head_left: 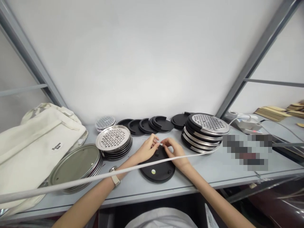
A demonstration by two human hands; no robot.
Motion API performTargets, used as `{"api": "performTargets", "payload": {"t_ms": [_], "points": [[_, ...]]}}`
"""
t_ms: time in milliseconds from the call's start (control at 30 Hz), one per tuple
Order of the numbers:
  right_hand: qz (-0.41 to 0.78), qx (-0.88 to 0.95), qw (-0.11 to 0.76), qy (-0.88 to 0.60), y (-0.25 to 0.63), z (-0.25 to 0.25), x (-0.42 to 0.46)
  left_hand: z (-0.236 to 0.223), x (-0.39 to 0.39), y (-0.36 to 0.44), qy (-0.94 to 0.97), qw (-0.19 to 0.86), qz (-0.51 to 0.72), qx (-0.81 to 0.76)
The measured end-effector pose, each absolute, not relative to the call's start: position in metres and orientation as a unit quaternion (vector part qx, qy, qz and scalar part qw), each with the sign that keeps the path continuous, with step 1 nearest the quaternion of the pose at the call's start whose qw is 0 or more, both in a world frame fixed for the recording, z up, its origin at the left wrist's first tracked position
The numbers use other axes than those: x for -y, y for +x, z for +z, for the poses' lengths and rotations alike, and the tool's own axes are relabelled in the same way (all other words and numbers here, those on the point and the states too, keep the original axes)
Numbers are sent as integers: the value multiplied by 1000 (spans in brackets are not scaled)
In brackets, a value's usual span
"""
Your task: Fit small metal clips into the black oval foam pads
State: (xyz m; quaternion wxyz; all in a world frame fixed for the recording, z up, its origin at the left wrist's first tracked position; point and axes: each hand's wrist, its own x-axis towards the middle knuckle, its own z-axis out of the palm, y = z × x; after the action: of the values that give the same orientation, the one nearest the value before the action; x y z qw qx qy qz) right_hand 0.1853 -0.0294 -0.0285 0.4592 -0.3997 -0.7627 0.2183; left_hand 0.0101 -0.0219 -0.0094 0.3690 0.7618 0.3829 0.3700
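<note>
A black round disc (158,166) lies flat on the table in front of me, with a small round sticker (153,171) and dark raised bits on its face. Over its far edge, the fingertips of my left hand (147,149) and my right hand (177,154) almost meet. Both hands are closed in a pinch on a small, thin white piece (161,144); its exact kind is too small to make out. My right hand also rests along the disc's right edge.
Perforated metal plates (114,137) are stacked on the left, and more with black parts (209,123) on the right. Black rimmed discs (163,124) line the wall. Green round trays (76,164) and a cream cloth bag (42,139) lie far left. A white cord (95,175) crosses the view.
</note>
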Motion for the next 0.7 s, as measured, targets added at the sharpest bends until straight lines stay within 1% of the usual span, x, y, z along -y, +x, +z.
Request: {"api": "performTargets", "payload": {"t_ms": [100, 267, 433, 700], "points": [[201, 777, 455, -386, 181, -20, 23, -15, 14, 8, 768, 327, 402, -375], [213, 779, 446, -385, 180, -19, 26, -17, 11, 6, 796, 257, 393, -381], [217, 772, 447, -396, 183, -20, 31, -14, 15, 6, 815, 228, 373, -381], [202, 767, 439, -421, 185, -23, 31, -14, 15, 5, 821, 215, 371, -376]]}}
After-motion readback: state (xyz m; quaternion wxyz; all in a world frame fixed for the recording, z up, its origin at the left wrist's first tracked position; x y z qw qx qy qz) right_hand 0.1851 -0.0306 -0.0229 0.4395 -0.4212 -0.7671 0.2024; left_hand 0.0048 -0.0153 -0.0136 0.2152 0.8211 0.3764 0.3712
